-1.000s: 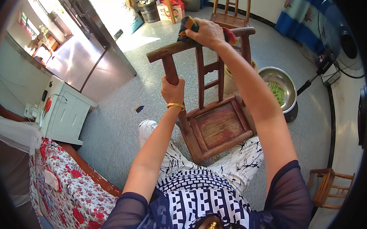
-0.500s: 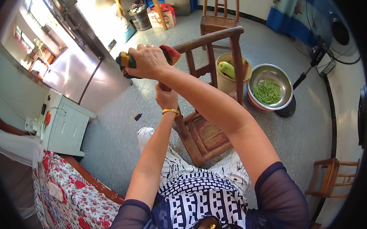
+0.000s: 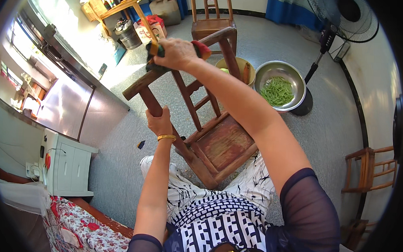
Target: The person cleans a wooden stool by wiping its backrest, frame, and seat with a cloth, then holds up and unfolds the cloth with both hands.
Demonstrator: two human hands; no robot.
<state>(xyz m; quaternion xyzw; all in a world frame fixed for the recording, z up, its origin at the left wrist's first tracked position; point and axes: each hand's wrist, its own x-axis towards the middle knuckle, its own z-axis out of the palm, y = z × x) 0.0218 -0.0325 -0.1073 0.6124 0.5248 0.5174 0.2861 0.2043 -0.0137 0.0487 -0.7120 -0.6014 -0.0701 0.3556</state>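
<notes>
A wooden chair point(image 3: 227, 140) with a worn reddish-brown seat stands tilted in front of me, between my legs. My left hand point(image 3: 159, 122), gold bracelet at the wrist, is closed round one post of its backrest, below the top rail point(image 3: 137, 86). Higher up, my right hand point(image 3: 178, 54) presses a bunched cloth point(image 3: 155, 57) onto the middle of that rail. Dark green, yellow and red show on the cloth at both sides of the fingers. The rail's left end is bare, and its right end reaches past the hand.
Beyond the chair stand a metal basin point(image 3: 296, 78) of green beans point(image 3: 277, 91), a pale bucket point(image 3: 248, 67) and another wooden chair point(image 3: 213, 26). A standing fan point(image 3: 329, 35) is at the right. White drawers point(image 3: 71, 166) and a flowered bedspread point(image 3: 91, 226) lie left. A dark scrap point(image 3: 141, 144) is on the floor.
My right hand and the cloth have slid from the rail's left end toward its middle, uncovering that end. My left hand still grips the post. The whole view has shifted a little.
</notes>
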